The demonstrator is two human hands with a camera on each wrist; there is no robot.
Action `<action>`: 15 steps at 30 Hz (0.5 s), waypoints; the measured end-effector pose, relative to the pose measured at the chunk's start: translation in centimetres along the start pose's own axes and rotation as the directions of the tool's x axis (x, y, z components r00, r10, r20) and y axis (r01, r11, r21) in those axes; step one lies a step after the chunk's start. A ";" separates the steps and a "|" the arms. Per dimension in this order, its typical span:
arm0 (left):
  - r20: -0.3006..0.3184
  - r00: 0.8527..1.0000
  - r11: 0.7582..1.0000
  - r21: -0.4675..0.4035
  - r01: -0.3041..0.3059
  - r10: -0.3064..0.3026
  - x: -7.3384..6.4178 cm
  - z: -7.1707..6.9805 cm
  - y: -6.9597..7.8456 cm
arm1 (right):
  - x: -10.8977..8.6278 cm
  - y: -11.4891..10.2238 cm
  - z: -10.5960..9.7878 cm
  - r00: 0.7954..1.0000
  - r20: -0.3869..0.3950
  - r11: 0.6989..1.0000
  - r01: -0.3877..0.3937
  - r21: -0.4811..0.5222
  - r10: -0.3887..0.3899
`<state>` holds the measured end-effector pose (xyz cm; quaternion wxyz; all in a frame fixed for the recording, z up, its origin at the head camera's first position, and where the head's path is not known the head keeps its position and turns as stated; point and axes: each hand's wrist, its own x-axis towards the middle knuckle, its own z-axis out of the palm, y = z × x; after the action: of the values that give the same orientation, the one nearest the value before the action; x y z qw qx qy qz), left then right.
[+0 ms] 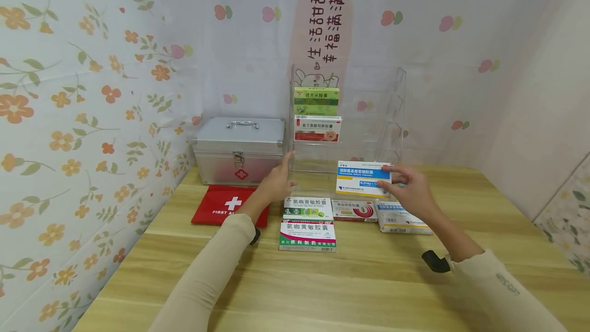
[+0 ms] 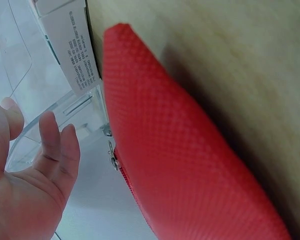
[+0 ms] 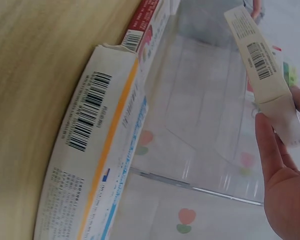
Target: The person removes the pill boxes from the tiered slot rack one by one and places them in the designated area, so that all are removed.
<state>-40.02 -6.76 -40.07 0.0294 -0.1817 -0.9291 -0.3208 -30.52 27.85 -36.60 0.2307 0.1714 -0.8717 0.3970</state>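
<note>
In my right hand (image 1: 409, 189) a white medicine box (image 1: 364, 180) with blue and yellow bands is pinched by its right end, between thumb and fingers. It is held upright in front of the lower part of a clear tiered display rack (image 1: 369, 140). The right wrist view shows this box's narrow side (image 3: 260, 62), with a barcode. My left hand (image 1: 275, 181) is at the rack's lower left side, index finger pointing up along the edge and thumb apart. A green box (image 1: 316, 102) and a red-and-white box (image 1: 318, 129) stand in the rack's upper left.
On the table before the rack lie a green-and-white box (image 1: 308, 209), a pink-and-green box (image 1: 307, 236), a red-striped box (image 1: 354, 210) and blue-and-white packaging (image 1: 403, 218). At left, a silver case (image 1: 239, 150) stands behind a red first-aid pouch (image 1: 207, 208).
</note>
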 end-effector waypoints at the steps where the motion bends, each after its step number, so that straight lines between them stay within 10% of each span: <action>1: 0.002 1.000 1.000 0.004 0.000 0.000 0.0 0.1 0.0 | -0.2 0.1 0.0 1.000 0.011 1.000 -0.015 0.002 0.015; 15: -0.006 1.000 1.000 0.018 0.001 -0.001 -0.1 0.0 0.1 | -2.0 0.8 -0.2 0.985 0.133 0.981 -0.132 0.139 0.114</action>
<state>-39.88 -6.74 -40.07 0.0338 -0.1801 -0.9319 -0.3131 -29.17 28.71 -38.04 0.1378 0.1581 -0.8615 0.4625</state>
